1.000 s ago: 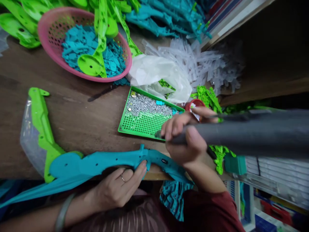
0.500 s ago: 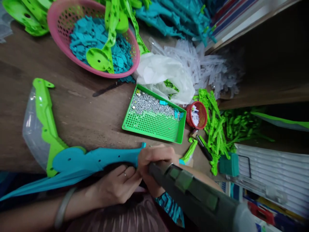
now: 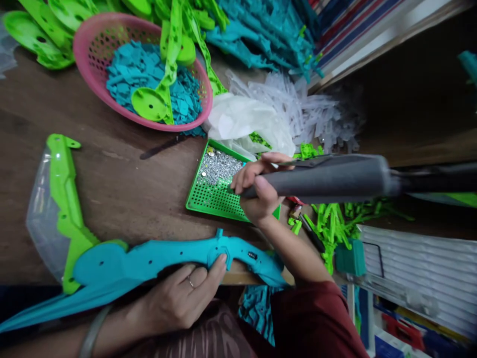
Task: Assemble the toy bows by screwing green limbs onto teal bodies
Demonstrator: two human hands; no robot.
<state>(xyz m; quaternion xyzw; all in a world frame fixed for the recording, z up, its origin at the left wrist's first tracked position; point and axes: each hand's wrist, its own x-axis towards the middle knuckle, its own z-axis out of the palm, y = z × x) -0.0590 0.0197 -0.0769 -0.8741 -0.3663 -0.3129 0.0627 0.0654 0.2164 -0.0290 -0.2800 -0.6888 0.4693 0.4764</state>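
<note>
Right hand (image 3: 259,186) around dark power screwdriver (image 3: 328,176) over green tray (image 3: 212,200).

Along the desk's (image 3: 122,199) near edge you have a long blue plastic body (image 3: 160,253) lying on its side, dotted with holes, a small dark slot near its right end; its tapering lower-left part juts past that edge. At its left end a lime-green limb (image 3: 69,194) angles away from you, backed by a clear blade (image 3: 44,214). Your dark grey power driver (image 3: 328,176) is raised, nearly level, tip leftward over the green perforated tray (image 3: 199,199) of silver screws (image 3: 219,168); contact is unclear.
</note>
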